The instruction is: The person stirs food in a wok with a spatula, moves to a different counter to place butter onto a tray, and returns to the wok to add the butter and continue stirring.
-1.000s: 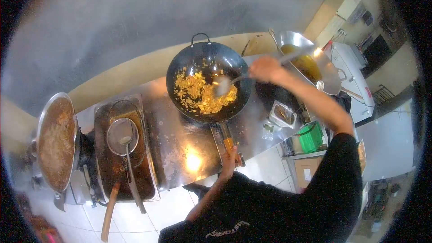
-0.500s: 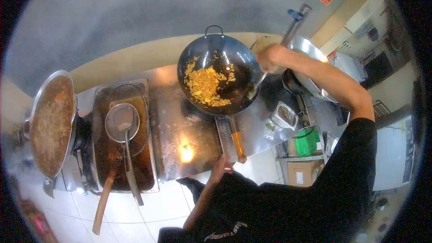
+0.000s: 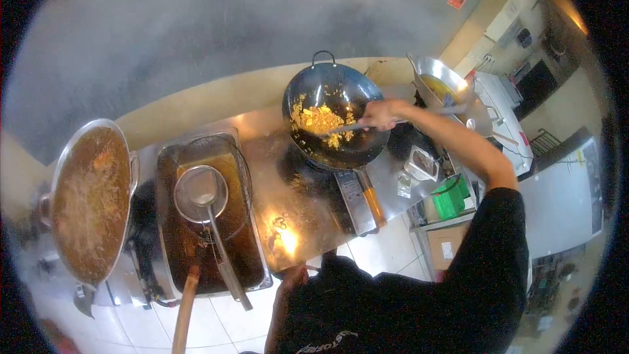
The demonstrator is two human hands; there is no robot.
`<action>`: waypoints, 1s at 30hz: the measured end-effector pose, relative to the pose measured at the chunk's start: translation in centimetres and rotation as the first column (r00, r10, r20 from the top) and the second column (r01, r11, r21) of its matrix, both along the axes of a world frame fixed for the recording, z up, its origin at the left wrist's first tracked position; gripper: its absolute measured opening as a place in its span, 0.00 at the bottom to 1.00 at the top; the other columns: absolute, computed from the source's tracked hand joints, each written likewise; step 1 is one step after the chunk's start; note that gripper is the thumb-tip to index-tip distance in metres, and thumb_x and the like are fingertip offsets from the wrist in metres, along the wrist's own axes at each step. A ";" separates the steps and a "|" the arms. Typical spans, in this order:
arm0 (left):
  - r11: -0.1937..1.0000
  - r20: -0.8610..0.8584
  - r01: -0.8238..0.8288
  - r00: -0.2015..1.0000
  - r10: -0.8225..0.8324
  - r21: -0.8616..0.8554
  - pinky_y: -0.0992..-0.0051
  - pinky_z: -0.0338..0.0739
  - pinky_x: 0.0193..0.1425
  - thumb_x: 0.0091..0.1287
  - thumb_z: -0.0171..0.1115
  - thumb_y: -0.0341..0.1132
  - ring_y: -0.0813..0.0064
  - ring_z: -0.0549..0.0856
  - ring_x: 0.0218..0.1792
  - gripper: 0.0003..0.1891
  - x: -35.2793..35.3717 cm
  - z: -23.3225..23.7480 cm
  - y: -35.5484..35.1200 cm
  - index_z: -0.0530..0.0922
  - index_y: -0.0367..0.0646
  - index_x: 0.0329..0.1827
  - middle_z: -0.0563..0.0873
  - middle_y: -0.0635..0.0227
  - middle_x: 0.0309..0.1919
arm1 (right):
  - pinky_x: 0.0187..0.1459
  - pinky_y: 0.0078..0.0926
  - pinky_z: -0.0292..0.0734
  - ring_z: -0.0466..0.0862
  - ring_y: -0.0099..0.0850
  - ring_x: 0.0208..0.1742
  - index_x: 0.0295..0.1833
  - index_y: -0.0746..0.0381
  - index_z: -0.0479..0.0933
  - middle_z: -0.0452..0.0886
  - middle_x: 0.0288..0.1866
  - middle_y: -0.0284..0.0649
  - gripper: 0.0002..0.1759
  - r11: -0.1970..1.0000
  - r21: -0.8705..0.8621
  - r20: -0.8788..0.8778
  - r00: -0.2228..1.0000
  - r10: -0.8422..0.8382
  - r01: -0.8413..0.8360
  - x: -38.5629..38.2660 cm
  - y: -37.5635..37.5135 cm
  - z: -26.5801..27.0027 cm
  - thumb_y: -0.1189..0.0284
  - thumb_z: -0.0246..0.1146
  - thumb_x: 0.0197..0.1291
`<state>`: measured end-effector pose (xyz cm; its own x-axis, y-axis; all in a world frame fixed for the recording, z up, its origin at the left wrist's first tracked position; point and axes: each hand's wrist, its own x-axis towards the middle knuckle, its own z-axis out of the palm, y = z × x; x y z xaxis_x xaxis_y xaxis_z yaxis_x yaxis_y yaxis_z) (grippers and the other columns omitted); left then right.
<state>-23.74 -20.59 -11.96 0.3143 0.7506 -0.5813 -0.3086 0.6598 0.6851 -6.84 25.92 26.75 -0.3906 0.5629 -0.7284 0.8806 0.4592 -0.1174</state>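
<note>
A black wok (image 3: 354, 147) stands on the steel counter (image 3: 295, 183) with yellow fried food (image 3: 319, 120) in it. Its orange wooden handle (image 3: 371, 202) points toward me. My right hand (image 3: 379, 115) reaches over the wok's right rim and grips a long metal ladle (image 3: 346, 127), whose tip lies in the food. Down at the counter's front edge, close to my body, my left hand (image 3: 293, 277) holds nothing and is clear of the wok handle.
A big round pan of brown liquid (image 3: 92, 203) sits at the far left. Beside it is a rectangular fryer tray (image 3: 257, 269) with a wire skimmer (image 3: 200, 193) and a wooden handle (image 3: 185, 308). At right are a second wok (image 3: 445, 88), a small metal container (image 3: 421, 164) and a green basket (image 3: 449, 200).
My left hand let go of the wok handle and dropped back to the counter's front edge. My right hand swung the ladle out and back into the food.
</note>
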 end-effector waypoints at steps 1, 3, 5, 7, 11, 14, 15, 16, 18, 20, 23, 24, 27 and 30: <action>0.989 0.036 -0.060 0.998 0.055 0.133 0.79 0.63 0.22 0.71 0.42 0.59 0.81 0.72 0.17 0.30 -0.5 -0.5 -0.7 0.84 0.42 0.43 0.76 0.71 0.16 | 0.19 0.32 0.72 0.77 0.31 0.17 0.36 0.64 0.79 0.75 0.16 0.40 0.23 0.979 0.136 -0.063 0.988 -0.143 0.150 -0.6 -1.2 -1.6 0.57 0.48 0.70; 0.995 -0.072 0.074 0.995 -0.069 0.066 0.79 0.65 0.24 0.71 0.44 0.59 0.83 0.71 0.20 0.29 -2.9 -1.4 -1.1 0.83 0.42 0.46 0.78 0.72 0.20 | 0.28 0.42 0.76 0.81 0.46 0.23 0.34 0.67 0.80 0.79 0.22 0.52 0.21 0.941 0.301 0.087 0.987 0.137 -0.157 2.4 -0.3 -6.0 0.62 0.48 0.68; 0.981 -0.113 -0.109 0.985 0.128 0.161 0.79 0.66 0.25 0.71 0.46 0.57 0.83 0.71 0.21 0.27 -3.8 -1.9 -4.4 0.81 0.42 0.47 0.79 0.72 0.23 | 0.31 0.46 0.77 0.82 0.50 0.26 0.34 0.67 0.80 0.80 0.24 0.55 0.21 0.964 0.255 0.116 0.992 0.052 -0.080 5.1 -2.0 -7.0 0.64 0.48 0.68; 0.912 0.038 -0.305 0.951 0.307 0.272 0.81 0.69 0.27 0.71 0.52 0.52 0.86 0.73 0.26 0.22 -5.0 -3.7 -6.4 0.77 0.40 0.52 0.82 0.72 0.33 | 0.33 0.46 0.78 0.83 0.50 0.28 0.35 0.68 0.80 0.81 0.28 0.56 0.22 0.781 0.613 -0.003 0.988 0.154 -0.120 8.1 -2.1 -10.2 0.63 0.47 0.69; 0.913 -0.110 -0.403 0.907 0.407 0.059 0.82 0.66 0.21 0.72 0.53 0.47 0.87 0.72 0.21 0.18 -6.6 -9.7 -11.6 0.79 0.40 0.46 0.82 0.71 0.27 | 0.35 0.47 0.79 0.83 0.50 0.31 0.34 0.69 0.80 0.81 0.31 0.56 0.19 0.810 0.573 -0.187 0.982 -0.019 0.124 6.6 -8.5 -13.0 0.65 0.50 0.66; 0.835 -0.102 -0.540 0.841 0.531 -0.102 0.81 0.61 0.16 0.72 0.51 0.46 0.86 0.68 0.13 0.20 -7.4 -9.1 -15.8 0.81 0.37 0.36 0.75 0.75 0.15 | 0.35 0.45 0.80 0.83 0.50 0.32 0.32 0.69 0.79 0.81 0.32 0.57 0.18 0.766 0.638 -0.122 0.971 0.206 -0.082 10.1 -9.1 -13.5 0.66 0.51 0.65; 0.840 -0.110 -0.531 0.847 0.520 -0.116 0.81 0.61 0.16 0.72 0.51 0.46 0.86 0.68 0.13 0.20 -7.2 -9.2 -17.6 0.81 0.37 0.36 0.75 0.75 0.15 | 0.36 0.46 0.80 0.83 0.50 0.32 0.33 0.69 0.78 0.80 0.31 0.56 0.18 0.734 0.680 -0.143 0.982 0.126 0.005 9.9 -8.0 -13.8 0.67 0.50 0.66; 0.824 -0.045 -0.544 0.838 0.544 -0.156 0.81 0.60 0.16 0.72 0.52 0.47 0.85 0.68 0.12 0.22 -6.9 -9.5 -19.0 0.81 0.35 0.35 0.74 0.75 0.13 | 0.37 0.47 0.80 0.83 0.50 0.32 0.34 0.68 0.78 0.80 0.30 0.56 0.17 0.689 0.719 -0.167 0.985 0.041 0.093 9.7 -7.1 -14.3 0.67 0.50 0.67; 0.756 -0.051 -0.633 0.771 0.635 -0.167 0.80 0.59 0.14 0.71 0.53 0.49 0.81 0.66 0.09 0.24 -5.2 -10.3 -21.1 0.81 0.32 0.34 0.69 0.74 0.08 | 0.38 0.47 0.79 0.83 0.50 0.33 0.39 0.69 0.77 0.79 0.29 0.56 0.17 0.729 0.674 -0.154 0.988 -0.019 0.119 8.1 -7.2 -16.0 0.67 0.49 0.68; 0.908 -0.055 -0.300 0.953 0.297 -0.292 0.79 0.61 0.14 0.70 0.53 0.49 0.81 0.65 0.08 0.25 -6.8 -14.5 -23.5 0.82 0.31 0.34 0.68 0.74 0.08 | 0.38 0.49 0.79 0.83 0.50 0.33 0.43 0.68 0.75 0.79 0.29 0.56 0.13 0.808 0.576 -0.270 0.962 0.048 0.122 6.6 -11.3 -14.9 0.69 0.51 0.64; 0.701 -0.255 -0.609 0.793 0.553 -0.372 0.78 0.61 0.14 0.70 0.52 0.50 0.81 0.64 0.07 0.26 -3.7 -10.4 -22.7 0.82 0.30 0.37 0.69 0.73 0.08 | 0.37 0.49 0.78 0.82 0.51 0.34 0.47 0.68 0.71 0.78 0.30 0.57 0.13 0.774 0.632 -0.175 0.966 0.193 -0.040 9.3 -10.4 -10.0 0.69 0.50 0.66; 0.701 -0.267 -0.600 0.800 0.538 -0.385 0.78 0.61 0.14 0.70 0.52 0.50 0.81 0.64 0.07 0.26 -3.6 -9.6 -23.0 0.82 0.30 0.37 0.69 0.73 0.08 | 0.39 0.49 0.77 0.81 0.51 0.36 0.48 0.68 0.70 0.78 0.32 0.57 0.14 0.750 0.658 -0.071 0.987 0.144 -0.062 9.0 -10.4 -8.1 0.68 0.48 0.68; 0.884 -0.119 -0.467 0.877 0.465 0.009 0.80 0.61 0.14 0.70 0.53 0.50 0.82 0.66 0.09 0.25 -1.6 -14.9 -21.7 0.82 0.32 0.31 0.69 0.74 0.09 | 0.40 0.48 0.78 0.82 0.50 0.38 0.50 0.69 0.71 0.79 0.34 0.55 0.17 0.818 0.561 -0.205 0.979 -0.011 0.127 9.3 -7.4 -15.5 0.65 0.46 0.70; 0.772 -0.155 -0.526 0.849 0.506 -0.357 0.80 0.62 0.15 0.69 0.55 0.52 0.82 0.67 0.11 0.26 -1.0 -13.4 -17.6 0.81 0.32 0.30 0.70 0.74 0.10 | 0.37 0.49 0.80 0.83 0.50 0.37 0.46 0.69 0.74 0.80 0.35 0.56 0.18 0.869 0.495 -0.314 0.931 0.187 -0.008 11.2 -9.3 -11.0 0.64 0.47 0.69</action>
<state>-24.74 -38.20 -25.36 -0.0923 0.5151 -0.8521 -0.6503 0.6169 0.4434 4.39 16.61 15.76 -0.6340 0.7498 -0.1893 0.7733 0.6175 -0.1441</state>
